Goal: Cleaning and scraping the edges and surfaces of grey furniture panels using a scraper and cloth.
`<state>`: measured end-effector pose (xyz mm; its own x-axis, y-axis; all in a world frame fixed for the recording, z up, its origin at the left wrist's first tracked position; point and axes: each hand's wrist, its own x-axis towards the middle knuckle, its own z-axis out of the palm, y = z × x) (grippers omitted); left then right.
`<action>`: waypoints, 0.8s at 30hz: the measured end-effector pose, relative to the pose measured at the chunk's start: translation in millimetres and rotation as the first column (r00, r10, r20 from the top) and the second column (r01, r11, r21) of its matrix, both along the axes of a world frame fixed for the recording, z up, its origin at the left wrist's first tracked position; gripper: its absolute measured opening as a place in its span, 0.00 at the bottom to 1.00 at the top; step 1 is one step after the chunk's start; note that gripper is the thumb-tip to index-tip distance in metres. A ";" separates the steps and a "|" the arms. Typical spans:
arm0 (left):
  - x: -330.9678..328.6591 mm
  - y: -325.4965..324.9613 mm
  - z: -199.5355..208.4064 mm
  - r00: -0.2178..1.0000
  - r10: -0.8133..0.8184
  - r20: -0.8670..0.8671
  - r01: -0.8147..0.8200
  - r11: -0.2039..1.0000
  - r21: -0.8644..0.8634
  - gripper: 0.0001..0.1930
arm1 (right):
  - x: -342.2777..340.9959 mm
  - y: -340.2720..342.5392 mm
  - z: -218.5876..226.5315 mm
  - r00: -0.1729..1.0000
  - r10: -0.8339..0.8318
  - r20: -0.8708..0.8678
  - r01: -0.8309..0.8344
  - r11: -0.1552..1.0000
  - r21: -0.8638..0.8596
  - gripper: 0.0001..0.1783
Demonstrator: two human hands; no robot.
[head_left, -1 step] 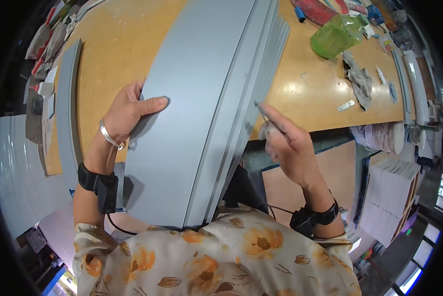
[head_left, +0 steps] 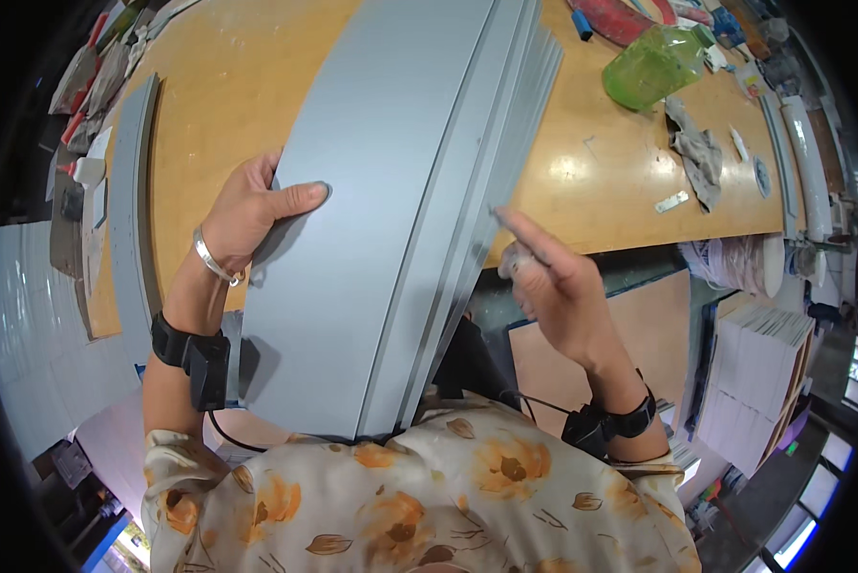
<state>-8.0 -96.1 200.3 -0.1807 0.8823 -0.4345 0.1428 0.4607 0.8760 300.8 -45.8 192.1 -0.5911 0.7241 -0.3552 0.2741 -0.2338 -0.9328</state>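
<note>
A stack of long grey panels (head_left: 352, 210) lies in front of me, its top sheet broad and smooth, its right edges stepped like a fan. My left hand (head_left: 262, 205) clasps the stack's left edge, thumb flat on top and fingers hidden underneath. Beside the stepped right edges is my right hand (head_left: 553, 272), its index finger stretched toward them with a grey-smudged tip. Its other fingers are curled in, and whatever they may hold cannot be made out. Whether the fingertip touches a panel edge is unclear.
The stack rests on a yellow-brown table (head_left: 219, 95). A narrow grey strip (head_left: 133, 201) lies at left. Toward the right are a green bottle (head_left: 653, 72), a grey rag (head_left: 696, 158), a small metal plate (head_left: 672, 201) and a red object (head_left: 620, 19). Paper stacks (head_left: 749, 382) stand below the table's right side.
My right hand has shifted slightly down along the stepped edges. My left hand and the stack look almost unmoved.
</note>
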 end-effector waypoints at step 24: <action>19.0 -4.1 -5.5 0.993 0.032 0.111 -0.045 0.993 0.112 0.25 | -6.6 -54.1 -9.4 0.937 -0.005 0.349 -0.229 0.746 0.625 0.25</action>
